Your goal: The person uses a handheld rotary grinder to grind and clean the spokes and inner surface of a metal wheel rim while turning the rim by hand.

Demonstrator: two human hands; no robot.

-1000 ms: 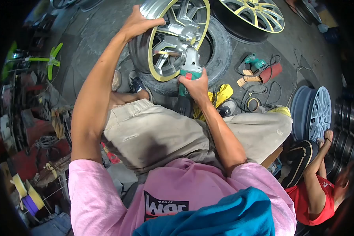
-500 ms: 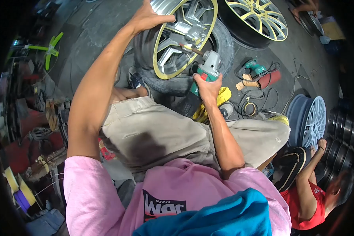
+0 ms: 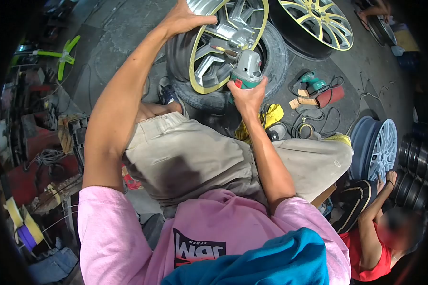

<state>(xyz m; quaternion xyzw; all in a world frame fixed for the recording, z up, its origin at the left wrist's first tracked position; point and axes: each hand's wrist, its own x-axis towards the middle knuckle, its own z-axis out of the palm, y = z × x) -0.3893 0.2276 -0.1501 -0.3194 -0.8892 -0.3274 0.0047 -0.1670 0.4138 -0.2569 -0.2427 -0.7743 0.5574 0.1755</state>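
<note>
My left hand (image 3: 188, 20) grips the upper left rim edge of a silver alloy wheel (image 3: 230, 33) with a yellowish lip. The wheel leans tilted over a tire (image 3: 276, 61) lying on the floor. Wrapped round a green and grey power grinder (image 3: 247, 71) is my right hand (image 3: 248, 95). A thin bit with a pointed, reddish tip sticks out from the tool's head toward the left, in front of the wheel's spokes. Whether the tip touches a spoke I cannot tell.
Another wheel (image 3: 318, 19) lies at the upper right. A green sander (image 3: 314, 81), red roll (image 3: 330, 96), cables and yellow cloth (image 3: 271, 115) are near my knee. At right, a person in red (image 3: 371, 251) holds a blue-grey wheel (image 3: 383, 142). A green fan (image 3: 64, 57) stands left.
The grinder has moved right and then back left a little, its body now turned more end-on to me. The wheel and my left hand appear shifted slightly right in view.
</note>
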